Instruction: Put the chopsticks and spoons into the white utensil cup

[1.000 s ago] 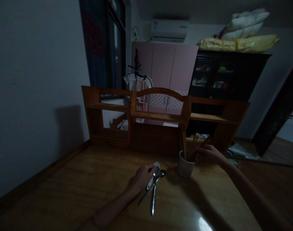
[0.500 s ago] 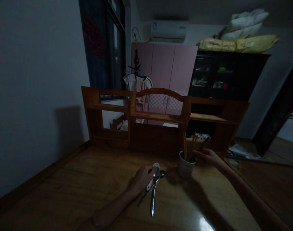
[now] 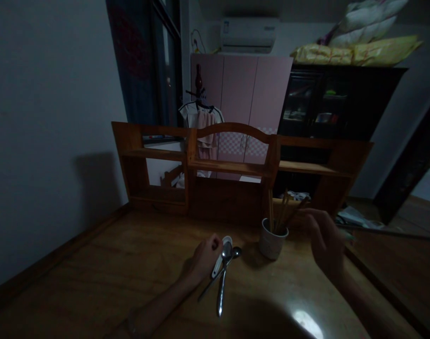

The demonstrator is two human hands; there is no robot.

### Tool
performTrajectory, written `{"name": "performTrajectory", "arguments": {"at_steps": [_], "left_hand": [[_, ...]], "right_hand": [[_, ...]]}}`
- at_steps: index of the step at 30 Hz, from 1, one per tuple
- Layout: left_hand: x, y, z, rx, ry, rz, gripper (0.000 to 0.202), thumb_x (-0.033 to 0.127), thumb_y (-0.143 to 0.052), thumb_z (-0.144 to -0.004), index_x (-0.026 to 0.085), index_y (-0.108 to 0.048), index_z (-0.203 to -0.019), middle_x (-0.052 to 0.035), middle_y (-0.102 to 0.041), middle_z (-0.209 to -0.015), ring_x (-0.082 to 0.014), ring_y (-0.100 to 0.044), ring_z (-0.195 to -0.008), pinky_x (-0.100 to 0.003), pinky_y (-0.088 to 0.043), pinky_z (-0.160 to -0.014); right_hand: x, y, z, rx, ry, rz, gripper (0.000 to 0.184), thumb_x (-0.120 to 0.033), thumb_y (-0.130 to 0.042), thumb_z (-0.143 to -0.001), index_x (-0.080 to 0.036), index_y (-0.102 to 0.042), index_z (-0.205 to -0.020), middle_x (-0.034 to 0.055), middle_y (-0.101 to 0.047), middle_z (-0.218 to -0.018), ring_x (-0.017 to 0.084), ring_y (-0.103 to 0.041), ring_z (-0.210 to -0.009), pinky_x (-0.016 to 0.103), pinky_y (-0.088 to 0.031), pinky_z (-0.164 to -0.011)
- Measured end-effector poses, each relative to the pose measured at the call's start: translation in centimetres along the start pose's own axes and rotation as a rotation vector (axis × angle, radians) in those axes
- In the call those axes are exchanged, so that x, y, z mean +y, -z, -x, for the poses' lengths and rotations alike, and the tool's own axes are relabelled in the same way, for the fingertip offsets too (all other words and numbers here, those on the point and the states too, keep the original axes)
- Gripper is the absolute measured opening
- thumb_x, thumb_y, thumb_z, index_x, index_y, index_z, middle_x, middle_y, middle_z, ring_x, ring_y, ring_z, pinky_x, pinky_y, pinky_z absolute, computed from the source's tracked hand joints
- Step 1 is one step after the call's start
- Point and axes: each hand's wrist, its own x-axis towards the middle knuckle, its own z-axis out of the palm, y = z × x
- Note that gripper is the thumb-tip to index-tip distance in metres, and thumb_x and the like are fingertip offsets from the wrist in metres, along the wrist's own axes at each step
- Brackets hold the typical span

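My left hand (image 3: 203, 260) rests low over the table with its fingers curled in; I see nothing held in it. Right beside it lie a white spoon (image 3: 216, 267) and two metal spoons crossed over each other: one with a patterned silver handle (image 3: 221, 294), the other with a thin dark handle (image 3: 208, 288). My right hand (image 3: 327, 245) is raised to the right of a pale cup (image 3: 271, 244), apart from it, slightly blurred, with fingers stretched out and holding nothing. Several wooden chopsticks (image 3: 281, 212) stand in the cup, some leaning right.
A wooden shelf unit (image 3: 232, 165) borders the back of the wooden table (image 3: 130, 263). A white wall (image 3: 52, 188) runs along the left. Farther off are a pink wardrobe (image 3: 239, 94), a dark cabinet (image 3: 370, 103) and clothes (image 3: 206, 127) on a stand.
My right hand has drawn back from the chopsticks in the cup, toward the right and nearer to me. My left hand has shifted slightly away from the spoons. The camera view has tilted down a little.
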Motion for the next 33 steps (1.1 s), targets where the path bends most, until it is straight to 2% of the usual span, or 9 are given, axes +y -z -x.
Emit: {"name": "performTrajectory", "arguments": {"at_steps": [4, 6, 7, 11, 14, 16, 20, 23, 33], "left_hand": [[-0.3, -0.3, -0.3, 0.041, 0.032, 0.035, 0.021, 0.039, -0.05, -0.085, 0.019, -0.055, -0.081, 0.0, -0.062, -0.074, -0.0143, -0.058, -0.066, -0.022, -0.037, -0.058], [-0.2, -0.1, -0.3, 0.058, 0.037, 0.016, 0.018, 0.037, -0.052, -0.084, 0.02, -0.056, -0.086, -0.0006, -0.063, -0.079, -0.0145, -0.058, -0.069, -0.023, -0.039, -0.06], [-0.2, 0.0, -0.2, 0.069, 0.031, 0.002, 0.017, 0.036, -0.053, -0.084, 0.02, -0.056, -0.089, -0.001, -0.064, -0.082, -0.0147, -0.059, -0.071, -0.023, -0.041, -0.062], [0.0, 0.4, -0.1, 0.088, -0.01, -0.034, 0.018, 0.035, -0.054, -0.083, 0.022, -0.057, -0.094, -0.0025, -0.064, -0.094, -0.0158, -0.06, -0.081, -0.025, -0.043, -0.07], [-0.3, 0.3, -0.3, 0.047, -0.004, -0.032, 0.021, 0.038, -0.056, -0.082, 0.021, -0.058, -0.095, -0.0027, -0.064, -0.094, -0.0161, -0.059, -0.079, -0.026, -0.043, -0.069], [-0.6, 0.1, -0.4, -0.006, 0.001, -0.022, 0.023, 0.039, -0.058, -0.08, 0.021, -0.059, -0.094, -0.0026, -0.064, -0.092, -0.0165, -0.059, -0.079, -0.025, -0.043, -0.068], [-1.0, -0.2, -0.5, -0.097, 0.009, -0.023, 0.019, 0.036, -0.058, -0.079, 0.019, -0.062, -0.088, -0.0013, -0.064, -0.081, -0.0162, -0.059, -0.074, -0.024, -0.042, -0.065], [-0.9, 0.0, -0.4, -0.122, 0.032, -0.059, 0.018, 0.033, -0.055, -0.081, 0.02, -0.062, -0.091, 0.0005, -0.063, -0.074, -0.015, -0.058, -0.068, -0.023, -0.039, -0.059], [0.8, 0.8, 0.6, -0.109, -0.035, -0.155, 0.02, 0.031, -0.054, -0.082, 0.022, -0.061, -0.098, -0.0013, -0.063, -0.084, -0.0166, -0.058, -0.075, -0.024, -0.041, -0.065]], "right_hand": [[-2.0, -3.6, 4.8, -0.412, 0.408, -0.06, 0.009, -0.016, -0.05, -0.094, -0.017, -0.057, -0.1, 0.0013, -0.058, -0.071, 0.014, -0.053, -0.059, 0.026, -0.034, -0.057], [-1.8, -5.6, 7.4, -0.536, 0.489, -0.035, 0.013, -0.012, -0.044, -0.094, -0.017, -0.055, -0.09, 0.0028, -0.057, -0.07, 0.015, -0.052, -0.058, 0.028, -0.03, -0.056], [-1.6, -6.4, 8.6, -0.577, 0.474, -0.036, 0.016, -0.011, -0.042, -0.094, -0.017, -0.054, -0.085, 0.0024, -0.056, -0.067, 0.015, -0.05, -0.057, 0.028, -0.029, -0.056], [-0.5, -8.1, 11.3, -0.797, 0.278, -0.099, 0.015, -0.014, -0.04, -0.095, -0.018, -0.052, -0.086, 0.0025, -0.057, -0.072, 0.014, -0.052, -0.06, 0.027, -0.029, -0.057], [-0.3, -8.2, 11.6, -0.822, 0.124, -0.178, 0.019, -0.015, -0.04, -0.096, -0.018, -0.05, -0.08, 0.0006, -0.055, -0.068, 0.012, -0.051, -0.058, 0.024, -0.029, -0.055], [-0.4, -8.2, 11.4, -0.826, 0.079, -0.219, 0.018, -0.016, -0.041, -0.095, -0.018, -0.05, -0.079, 0.0006, -0.055, -0.068, 0.012, -0.052, -0.058, 0.023, -0.03, -0.054], [-0.6, -8.0, 11.0, -0.85, 0.055, -0.248, 0.015, -0.016, -0.042, -0.094, -0.018, -0.053, -0.084, 0.002, -0.059, -0.072, 0.013, -0.055, -0.062, 0.023, -0.033, -0.057], [-0.6, -8.0, 11.0, -0.858, 0.044, -0.248, 0.015, -0.015, -0.043, -0.094, -0.018, -0.054, -0.083, 0.0015, -0.058, -0.071, 0.012, -0.055, -0.06, 0.023, -0.032, -0.056], [-0.7, -7.9, 11.3, -0.873, 0.049, -0.251, 0.014, -0.013, -0.044, -0.093, -0.017, -0.057, -0.088, 0.0026, -0.061, -0.074, 0.013, -0.056, -0.062, 0.023, -0.035, -0.058]]}}
